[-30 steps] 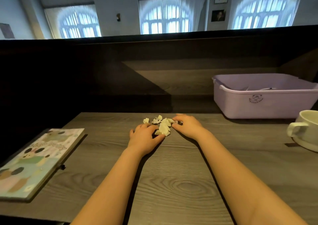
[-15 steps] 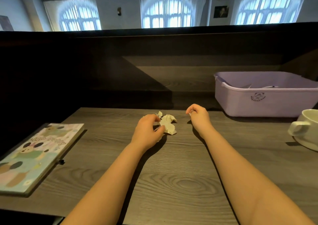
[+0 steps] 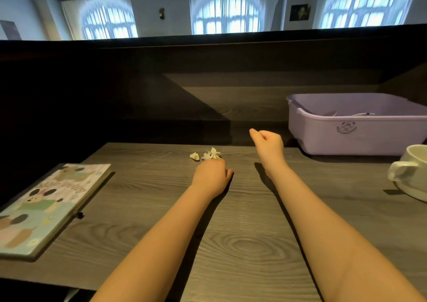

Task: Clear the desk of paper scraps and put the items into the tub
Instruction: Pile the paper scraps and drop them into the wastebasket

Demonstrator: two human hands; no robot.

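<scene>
A few small white paper scraps (image 3: 209, 155) lie on the dark wood desk (image 3: 242, 244), just beyond my left hand (image 3: 212, 174). That hand rests on the desk with its fingers curled down onto the near edge of the scraps, hiding some of them. My right hand (image 3: 268, 143) is lifted off the desk, right of the scraps. It is closed in a fist around scraps taken from the pile, which stay hidden inside it. The lilac tub (image 3: 323, 137) stands at the back right, about a hand's width from my right hand.
A pastel cartoon notebook (image 3: 46, 207) lies at the desk's left edge. At the right edge stands a white cup (image 3: 413, 170) on a saucer. Some white items lie inside the tub. A dark partition rises behind the desk.
My right hand left the pile, closed into a fist and rose toward the tub. My left hand slid forward onto the scraps. The visible pile has shrunk.
</scene>
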